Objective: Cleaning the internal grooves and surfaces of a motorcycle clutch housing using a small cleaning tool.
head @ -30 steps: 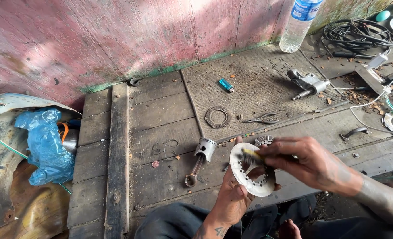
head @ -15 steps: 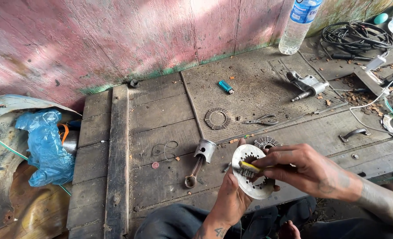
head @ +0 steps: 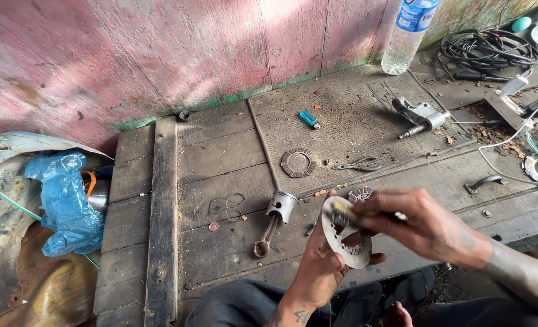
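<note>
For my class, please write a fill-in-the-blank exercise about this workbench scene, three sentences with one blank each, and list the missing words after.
1. The left hand holds a round metal plate with a toothed ____ in its middle.
2. The right hand presses a small brush with a ____ handle against the plate.
3. On the planks left of the plate lies a piston joined to its connecting ____.

Missing words: hole; yellow; rod

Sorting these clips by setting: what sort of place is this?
Likely an informal engine repair spot: a piston with connecting rod and pliers lie on worn planks.
</note>
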